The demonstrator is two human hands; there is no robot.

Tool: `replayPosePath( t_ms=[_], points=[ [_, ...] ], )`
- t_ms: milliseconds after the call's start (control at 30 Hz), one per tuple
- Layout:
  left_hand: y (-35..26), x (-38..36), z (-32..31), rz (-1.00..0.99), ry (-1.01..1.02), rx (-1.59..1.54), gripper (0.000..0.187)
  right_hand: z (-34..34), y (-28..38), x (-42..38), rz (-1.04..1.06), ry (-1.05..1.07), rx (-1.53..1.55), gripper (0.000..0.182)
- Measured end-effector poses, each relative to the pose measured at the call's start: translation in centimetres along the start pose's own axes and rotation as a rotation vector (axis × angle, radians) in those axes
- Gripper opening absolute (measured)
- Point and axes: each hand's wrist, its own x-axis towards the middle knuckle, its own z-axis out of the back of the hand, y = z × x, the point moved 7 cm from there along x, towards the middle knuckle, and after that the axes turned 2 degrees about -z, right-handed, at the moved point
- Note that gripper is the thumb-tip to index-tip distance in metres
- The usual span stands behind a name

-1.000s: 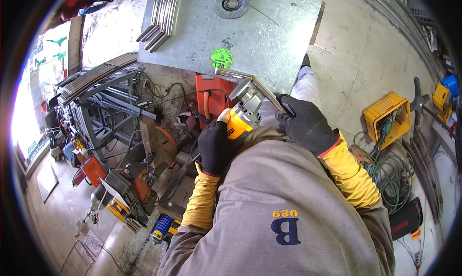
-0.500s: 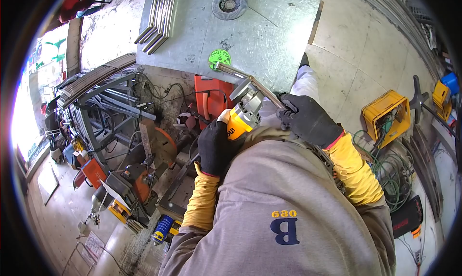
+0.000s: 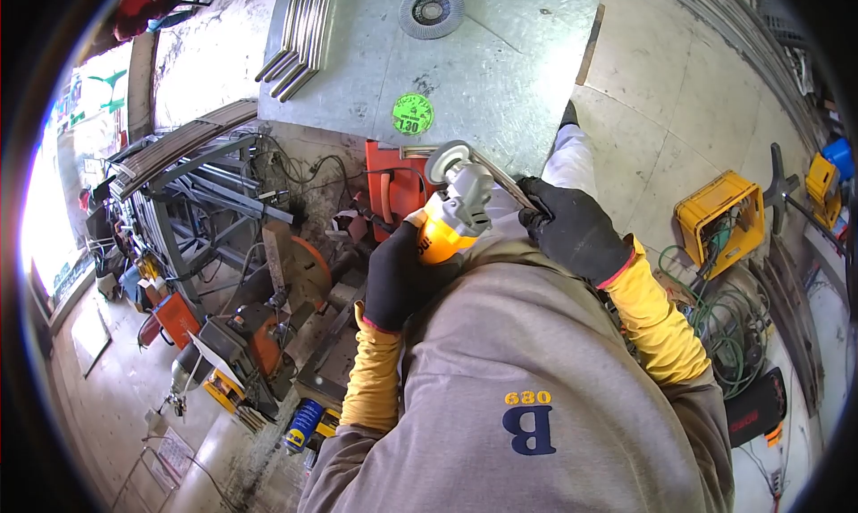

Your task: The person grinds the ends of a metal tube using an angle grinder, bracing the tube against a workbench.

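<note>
Yellow grinder [image 3: 446, 231] juts from the left grip [image 3: 399, 276] clasping it, beside the tube [image 3: 502, 179] the right grip [image 3: 579, 233] holds.

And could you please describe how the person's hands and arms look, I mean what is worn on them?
The left hand and the right hand wear black gloves with a thin red edge at the cuff. Wrinkled yellow sleeves come next, then grey-brown upper sleeves. I can make out no markings on these.
</note>
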Motion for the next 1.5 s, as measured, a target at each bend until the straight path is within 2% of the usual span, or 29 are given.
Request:
replayPosePath(
  t_ms=[67,133,233,267,333,367,467,533,567,633,833,933,1167,1233,1267,1333,1367,1433,1500],
  points=[
    [1.5,-0.7,-0.3,0.146,0.021,-0.324,0.070,-0.8,-1.2,0.0,0.027,-0.025,0.019,0.036],
    [1.7,-1.0,0.4,0.168,0.037,-0.359,0.069,-3.8,-4.6,0.3,-0.214,0.138,0.540,0.036],
    [1.6,-1.0,1.3,0.164,0.045,-0.334,0.069,-4.8,-5.0,0.9,-0.194,0.145,0.644,0.036],
    [2.1,-1.0,1.2,0.165,0.042,-0.331,0.069,-4.8,-5.0,0.8,-0.191,0.148,0.646,0.036],
    [2.4,-0.7,1.2,0.067,0.011,-0.211,0.068,-5.0,-4.3,0.3,-0.263,0.260,0.638,0.056],
    [2.7,-0.7,1.0,0.068,0.012,-0.210,0.068,-4.9,-4.0,0.3,-0.264,0.261,0.639,0.056],
    [2.7,-0.7,0.4,0.130,0.069,-0.176,0.069,-5.2,-3.9,0.2,-0.264,0.232,0.572,0.053],
    [2.4,-0.7,0.6,0.047,-0.012,-0.030,0.071,-4.7,-3.7,0.4,-0.141,0.041,0.473,0.037],
    [2.4,-0.7,0.4,0.046,-0.010,-0.030,0.071,-4.8,-3.7,0.2,-0.142,0.039,0.474,0.037],
    [2.3,-0.6,0.3,0.048,-0.011,0.000,0.074,-3.6,-2.2,0.1,-0.093,-0.028,0.227,0.036],
    [0.7,-0.5,0.5,0.073,0.010,0.094,0.075,-3.2,-0.8,-0.5,-0.097,-0.106,-0.006,0.031],
    [0.1,-0.5,0.8,0.099,0.023,0.096,0.077,-3.2,-0.6,-0.6,-0.013,-0.180,0.020,0.028],
    [-0.4,-0.1,0.8,0.097,0.005,0.116,0.078,-3.7,-1.7,-0.4,-0.021,-0.165,0.088,0.032],
    [0.1,0.0,0.6,0.061,0.007,0.146,0.076,-4.9,-3.2,0.1,-0.158,-0.012,0.425,0.035],
    [0.5,0.0,0.5,0.061,0.007,0.146,0.076,-4.6,-3.5,0.2,-0.158,-0.011,0.425,0.035],
    [1.2,0.0,0.5,0.034,0.002,0.142,0.075,-4.6,-3.3,0.3,-0.313,0.215,0.534,0.035],
    [1.4,0.0,0.7,0.032,0.003,0.143,0.075,-3.6,-2.6,0.6,-0.314,0.213,0.536,0.035],
    [1.6,0.3,1.2,-0.014,-0.011,0.173,0.075,-2.9,-2.2,0.4,-0.495,0.340,0.630,0.026],
    [2.0,0.3,1.4,-0.021,-0.020,0.184,0.075,-2.3,-2.3,0.7,-0.487,0.357,0.625,0.022]
  ],
)
